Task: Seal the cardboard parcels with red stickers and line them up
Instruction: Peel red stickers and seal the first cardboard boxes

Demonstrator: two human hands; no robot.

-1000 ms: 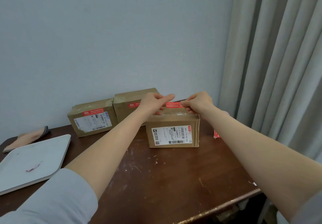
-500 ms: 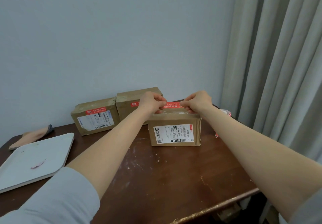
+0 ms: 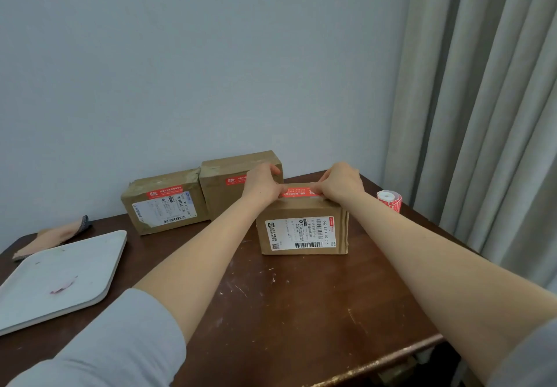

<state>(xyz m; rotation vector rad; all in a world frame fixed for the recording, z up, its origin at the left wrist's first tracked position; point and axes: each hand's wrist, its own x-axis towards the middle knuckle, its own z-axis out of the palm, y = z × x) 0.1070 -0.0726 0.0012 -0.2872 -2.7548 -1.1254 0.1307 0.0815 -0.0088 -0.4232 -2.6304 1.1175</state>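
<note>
Head view: the left hand (image 3: 262,189) and right hand (image 3: 342,184) are apart, each pinching one end of the sticker (image 3: 297,192). The sticker spans the gap between them along the top far edge of the parcel (image 3: 301,233). The parcel stands on the desk (image 3: 286,311) right under both hands, its white label facing the person. The sticker looks stretched flat and low over the cardboard; whether it touches yet is hard to tell.

To do this step well, I judge the strip should be held taut and level, centred over the flap seam. It should be laid down from the middle, then rubbed toward each end so no crease forms. Letting one end drop first could set it askew.

A sealed parcel (image 3: 223,181) sits just behind the left hand, and an end parcel (image 3: 164,209) touches it further left; both carry red stickers. The parcel under the hands likely joins their row next. The roll (image 3: 389,201) stands just right of the right hand. A tray (image 3: 60,275) lies well left of the left hand.
</note>
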